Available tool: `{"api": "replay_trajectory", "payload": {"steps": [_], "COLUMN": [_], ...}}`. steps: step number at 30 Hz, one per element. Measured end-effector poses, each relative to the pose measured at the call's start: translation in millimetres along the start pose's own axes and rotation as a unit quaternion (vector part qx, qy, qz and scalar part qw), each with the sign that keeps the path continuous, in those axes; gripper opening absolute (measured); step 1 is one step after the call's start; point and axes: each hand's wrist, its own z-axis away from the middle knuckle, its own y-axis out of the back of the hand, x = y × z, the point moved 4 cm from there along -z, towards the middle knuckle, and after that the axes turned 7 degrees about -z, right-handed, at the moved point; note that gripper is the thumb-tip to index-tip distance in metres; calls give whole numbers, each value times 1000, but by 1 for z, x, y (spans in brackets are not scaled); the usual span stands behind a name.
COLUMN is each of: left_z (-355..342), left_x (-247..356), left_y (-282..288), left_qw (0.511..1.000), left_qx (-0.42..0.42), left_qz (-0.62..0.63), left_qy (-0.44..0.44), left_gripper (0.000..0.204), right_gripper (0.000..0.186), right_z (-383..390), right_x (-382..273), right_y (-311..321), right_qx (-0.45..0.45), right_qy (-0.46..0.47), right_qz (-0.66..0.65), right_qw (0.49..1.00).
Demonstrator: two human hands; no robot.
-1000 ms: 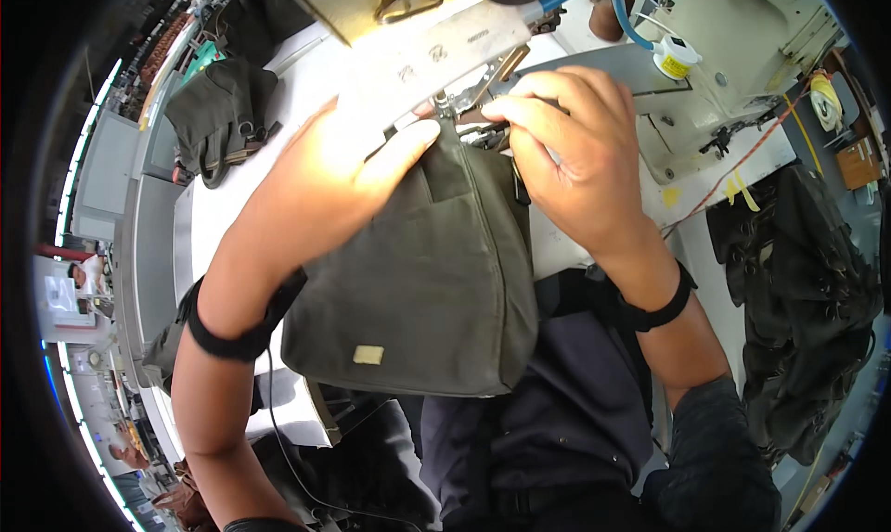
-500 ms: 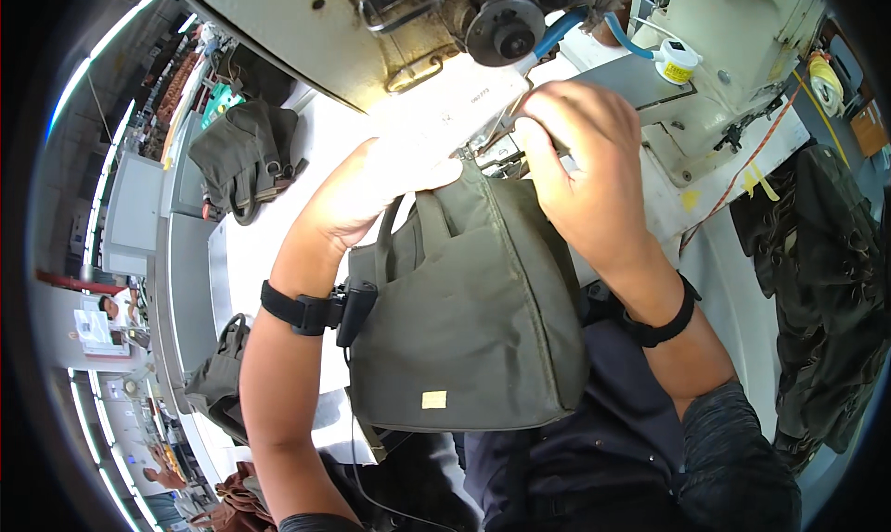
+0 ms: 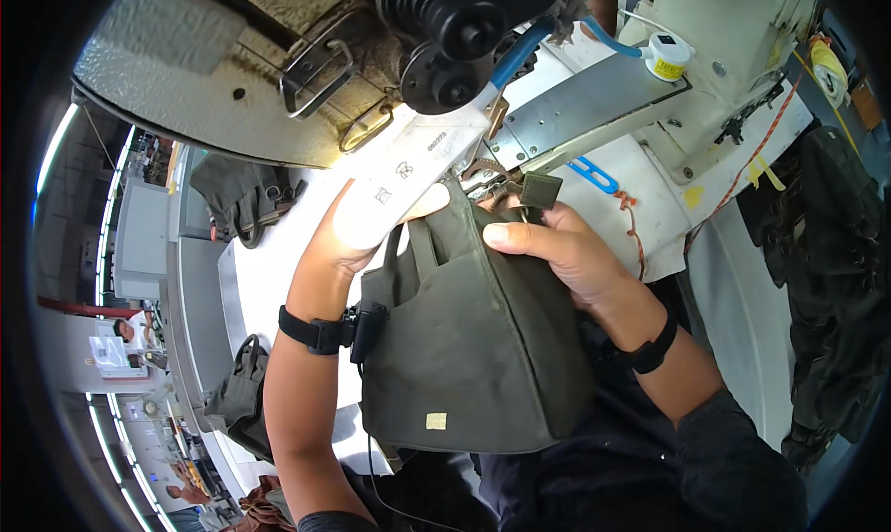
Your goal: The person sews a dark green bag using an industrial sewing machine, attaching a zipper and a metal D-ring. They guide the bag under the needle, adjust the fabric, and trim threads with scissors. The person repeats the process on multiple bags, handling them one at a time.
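Observation:
An olive-green handbag (image 3: 455,346) with short handles and a small pale label hangs before me, its upper end at the sewing area of a sewing machine (image 3: 594,115). My left hand (image 3: 371,226) grips the bag's upper left edge, thumb on top; the machine's white cover hides part of it. Pinching the upper right side, my right hand (image 3: 571,249) has its thumb flat beside the long seam and its other fingers behind the fabric. A small dark green tab (image 3: 540,191) stands up just above that thumb. The needle is not visible.
The machine head (image 3: 167,40) overhangs the upper left. A blue slotted plastic piece (image 3: 592,173) lies on the table beyond my right hand, near an orange cord (image 3: 634,226). More dark bags (image 3: 246,193) rest at left; dark pieces (image 3: 835,282) hang at right.
My right hand has come down from beside the needle area onto the bag's upper right side. The dark green tab and the blue slotted piece now show. My view has shifted.

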Motion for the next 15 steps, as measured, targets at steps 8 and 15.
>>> {"api": "replay_trajectory", "payload": {"steps": [8, 15], "left_z": [2, -2], "left_x": [-2, 1], "left_y": [-6, 4], "left_qw": [999, 997], "left_qx": [18, 23], "left_qz": [1, -74], "left_qy": [-32, -26], "left_gripper": [60, 44], "right_gripper": [18, 17], "right_z": [1, -1], "right_x": [-36, -43], "right_y": [-10, -20], "right_qx": [39, 53], "right_qy": [13, 28], "right_qz": [105, 166], "right_qw": [994, 984]}}
